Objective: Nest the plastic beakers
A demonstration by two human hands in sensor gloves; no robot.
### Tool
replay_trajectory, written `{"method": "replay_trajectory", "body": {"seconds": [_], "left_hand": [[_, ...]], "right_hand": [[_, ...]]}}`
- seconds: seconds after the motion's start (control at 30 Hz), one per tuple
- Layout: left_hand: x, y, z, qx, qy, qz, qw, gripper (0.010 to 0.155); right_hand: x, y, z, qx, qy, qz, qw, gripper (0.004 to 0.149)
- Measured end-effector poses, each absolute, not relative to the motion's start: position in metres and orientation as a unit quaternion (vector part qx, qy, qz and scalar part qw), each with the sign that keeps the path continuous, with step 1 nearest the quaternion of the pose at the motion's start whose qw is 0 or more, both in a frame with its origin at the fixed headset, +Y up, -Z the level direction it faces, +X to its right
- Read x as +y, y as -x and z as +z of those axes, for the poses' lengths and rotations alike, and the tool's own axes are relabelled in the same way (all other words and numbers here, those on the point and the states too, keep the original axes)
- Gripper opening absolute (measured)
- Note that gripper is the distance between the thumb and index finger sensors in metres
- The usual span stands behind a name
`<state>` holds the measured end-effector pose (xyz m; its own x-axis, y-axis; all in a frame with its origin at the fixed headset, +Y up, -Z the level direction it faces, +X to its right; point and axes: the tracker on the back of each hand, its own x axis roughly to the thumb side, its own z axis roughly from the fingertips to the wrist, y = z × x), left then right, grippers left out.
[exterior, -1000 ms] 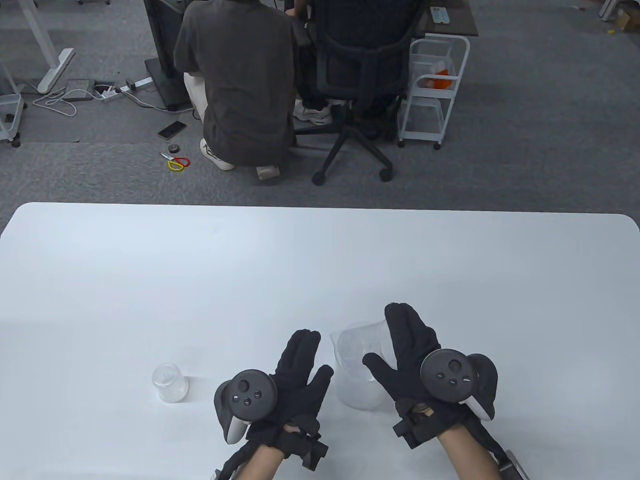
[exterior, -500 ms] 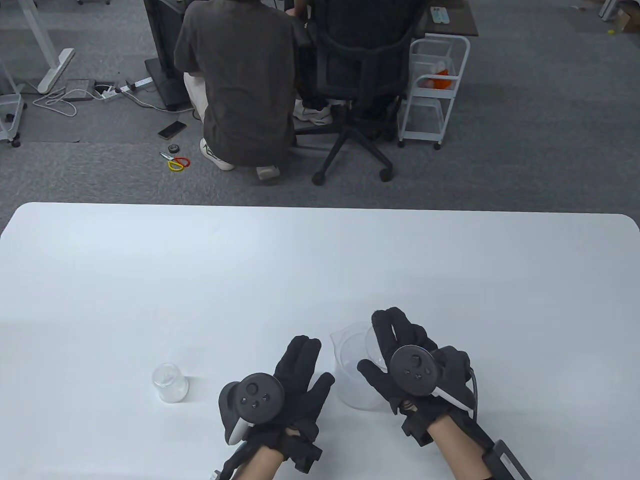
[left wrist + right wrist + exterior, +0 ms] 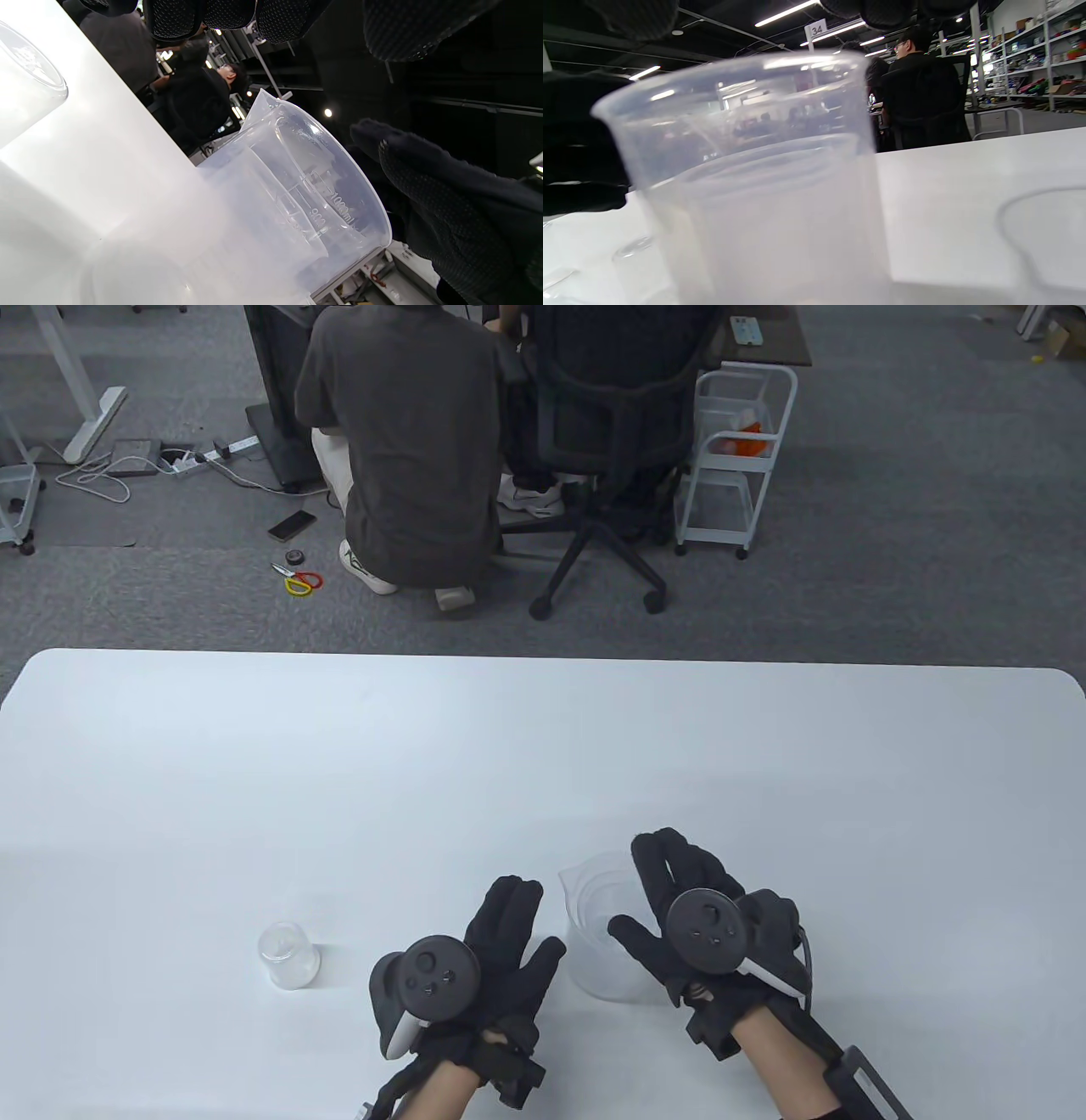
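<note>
Small beaker (image 3: 288, 954) stands left of hands, apart from large beaker (image 3: 594, 929)

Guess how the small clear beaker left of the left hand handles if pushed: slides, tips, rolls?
The small clear plastic beaker looks empty and thin-walled, so probably very light. Standing upright on the smooth white table, it would likely slide under a low push. A push near its rim might tip it, and being round it could then roll. Wall stiffness can't be judged from here.

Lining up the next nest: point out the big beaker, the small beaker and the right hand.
big beaker (image 3: 594, 891), table view, far-left rim near the spout
small beaker (image 3: 287, 957), table view, middle of its clear body
right hand (image 3: 679, 899), table view, back of the glove
</note>
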<state>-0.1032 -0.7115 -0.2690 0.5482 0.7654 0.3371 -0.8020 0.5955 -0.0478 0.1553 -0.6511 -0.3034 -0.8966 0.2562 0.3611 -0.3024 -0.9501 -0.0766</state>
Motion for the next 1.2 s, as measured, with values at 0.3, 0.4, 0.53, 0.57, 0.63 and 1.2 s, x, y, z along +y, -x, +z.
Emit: {"method": "replay_trajectory", "body": {"seconds": [0.3,0.4,0.53,0.57,0.63,1.2], "left_hand": [[-0.712,0.104,-0.269,-0.163,-0.056,0.449,0.877,0.072],[-0.712,0.104,-0.269,-0.163,-0.055,0.448,0.877,0.072],[-0.712,0.104,-0.269,-0.163,-0.054,0.448,0.877,0.072],[-0.712,0.105,-0.269,-0.162,-0.055,0.450,0.877,0.072],[-0.712,0.105,-0.269,-0.161,-0.055,0.452,0.876,0.072],[-0.713,0.106,-0.270,-0.159,-0.053,0.455,0.875,0.072]], "right_hand": [[-0.665,-0.211,-0.306,-0.058,-0.101,0.982,0.147,0.080],[-0.679,-0.220,-0.305,-0.033,-0.090,0.985,0.144,0.079],[-0.698,-0.226,-0.304,-0.008,-0.088,0.984,0.158,0.079],[-0.702,-0.226,-0.304,0.003,-0.091,0.983,0.157,0.079],[-0.711,-0.225,-0.303,0.018,-0.097,0.983,0.154,0.081],[-0.740,-0.217,-0.306,0.039,-0.097,0.989,0.103,0.080]]}}
